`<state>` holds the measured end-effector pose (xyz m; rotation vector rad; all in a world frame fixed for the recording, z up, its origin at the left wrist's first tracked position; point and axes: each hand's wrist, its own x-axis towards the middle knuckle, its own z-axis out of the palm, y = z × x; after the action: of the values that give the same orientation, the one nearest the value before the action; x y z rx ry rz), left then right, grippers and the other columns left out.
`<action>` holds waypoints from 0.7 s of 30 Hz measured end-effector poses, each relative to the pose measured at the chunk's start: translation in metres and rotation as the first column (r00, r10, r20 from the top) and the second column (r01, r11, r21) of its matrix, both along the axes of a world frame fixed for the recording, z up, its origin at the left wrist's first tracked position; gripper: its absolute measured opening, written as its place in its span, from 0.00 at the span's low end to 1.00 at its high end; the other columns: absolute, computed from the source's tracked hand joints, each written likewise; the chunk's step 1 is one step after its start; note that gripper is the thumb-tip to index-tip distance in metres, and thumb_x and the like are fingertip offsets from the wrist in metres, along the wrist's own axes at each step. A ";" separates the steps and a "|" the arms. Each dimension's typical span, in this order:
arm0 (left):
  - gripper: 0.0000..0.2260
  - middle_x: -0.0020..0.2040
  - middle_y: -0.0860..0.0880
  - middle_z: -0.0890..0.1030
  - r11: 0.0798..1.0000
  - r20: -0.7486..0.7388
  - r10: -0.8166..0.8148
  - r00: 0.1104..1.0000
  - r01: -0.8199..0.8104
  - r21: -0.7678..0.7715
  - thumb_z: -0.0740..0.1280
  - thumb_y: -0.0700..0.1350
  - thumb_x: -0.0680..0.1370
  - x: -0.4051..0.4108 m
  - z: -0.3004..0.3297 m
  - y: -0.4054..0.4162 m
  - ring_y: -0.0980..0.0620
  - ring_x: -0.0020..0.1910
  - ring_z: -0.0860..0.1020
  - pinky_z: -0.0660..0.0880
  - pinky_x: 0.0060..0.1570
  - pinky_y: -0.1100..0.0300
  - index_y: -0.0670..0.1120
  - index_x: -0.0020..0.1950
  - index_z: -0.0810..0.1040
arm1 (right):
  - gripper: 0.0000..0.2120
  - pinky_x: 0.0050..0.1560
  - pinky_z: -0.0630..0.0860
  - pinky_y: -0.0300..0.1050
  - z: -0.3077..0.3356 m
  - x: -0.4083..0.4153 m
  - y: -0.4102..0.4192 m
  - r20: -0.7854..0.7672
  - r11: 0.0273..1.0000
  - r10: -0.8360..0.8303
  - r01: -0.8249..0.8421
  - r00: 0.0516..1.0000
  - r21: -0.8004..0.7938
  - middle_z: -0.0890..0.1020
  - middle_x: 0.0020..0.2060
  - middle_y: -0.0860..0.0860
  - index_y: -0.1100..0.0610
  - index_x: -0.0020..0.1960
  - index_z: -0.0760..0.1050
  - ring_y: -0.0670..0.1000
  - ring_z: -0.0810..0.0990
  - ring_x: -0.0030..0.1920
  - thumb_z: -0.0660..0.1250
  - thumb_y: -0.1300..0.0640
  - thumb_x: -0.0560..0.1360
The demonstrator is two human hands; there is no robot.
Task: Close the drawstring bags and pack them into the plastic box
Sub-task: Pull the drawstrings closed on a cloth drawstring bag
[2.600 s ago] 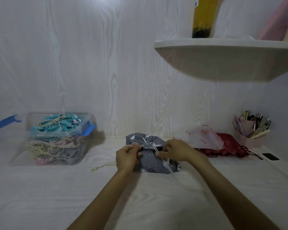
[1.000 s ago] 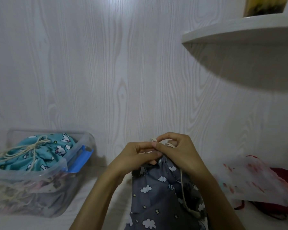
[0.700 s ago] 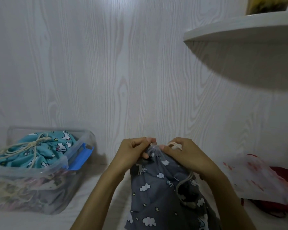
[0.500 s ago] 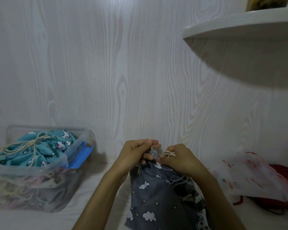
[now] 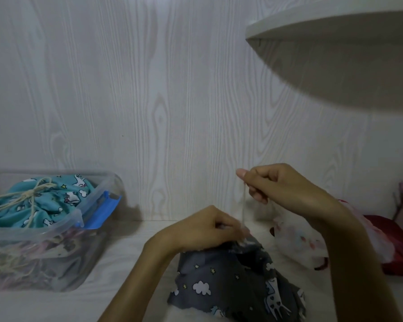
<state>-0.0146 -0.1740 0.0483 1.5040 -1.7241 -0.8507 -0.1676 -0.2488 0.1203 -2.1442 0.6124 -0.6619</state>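
A grey drawstring bag (image 5: pixel 233 282) printed with clouds and stars lies on the white surface at the bottom centre. My left hand (image 5: pixel 205 228) grips its gathered neck. Above it, my right hand (image 5: pixel 279 185) pinches the pale drawstring (image 5: pixel 243 205), which runs taut and straight down to the neck. At the left stands the clear plastic box (image 5: pixel 86 242) with blue latches, filled with closed bags; a teal bag (image 5: pixel 44 201) tied with cream cord lies on top.
A white bag with red print (image 5: pixel 298 242) and a dark red bag (image 5: pixel 398 247) lie at the right, behind my right forearm. A rounded white shelf (image 5: pixel 335 43) juts out overhead at the upper right. A wood-grain wall closes the back.
My right hand has risen away from the bag's neck, drawing the cord up taut. My left hand has dropped lower with the gathered neck. Earlier, both hands worked together at the neck.
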 end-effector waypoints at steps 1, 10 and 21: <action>0.11 0.52 0.48 0.84 0.999 0.016 -0.037 0.999 0.036 0.023 0.63 0.48 0.79 -0.002 -0.001 0.000 0.54 0.51 0.81 0.74 0.61 0.55 0.45 0.53 0.83 | 0.19 0.37 0.71 0.28 0.000 0.001 0.000 0.034 1.000 -0.009 0.009 0.999 -0.009 0.74 0.23 0.44 0.55 0.30 0.72 0.40 0.71 0.27 0.62 0.46 0.76; 0.16 0.26 0.54 0.67 0.985 -0.139 0.110 0.984 -0.089 0.148 0.59 0.51 0.80 -0.004 0.011 0.004 0.58 0.25 0.64 0.61 0.27 0.67 0.44 0.37 0.76 | 0.13 0.66 0.68 0.42 -0.025 0.014 -0.020 -0.099 0.984 0.067 -0.083 0.993 -0.158 0.77 0.59 0.42 0.46 0.60 0.74 0.42 0.73 0.61 0.56 0.55 0.81; 0.17 0.28 0.54 0.68 0.975 -0.329 0.223 0.917 -0.203 0.094 0.61 0.52 0.79 0.014 0.023 0.014 0.59 0.26 0.63 0.57 0.24 0.68 0.51 0.32 0.76 | 0.04 0.36 0.68 0.26 -0.034 0.018 -0.019 -0.058 0.980 0.102 -0.110 0.993 -0.168 0.82 0.34 0.36 0.49 0.45 0.83 0.34 0.77 0.36 0.72 0.52 0.71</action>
<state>-0.0002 -0.1600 0.0711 1.4530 -1.2698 -0.9848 -0.1497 -0.2682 0.0862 -2.3405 0.4777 -0.6241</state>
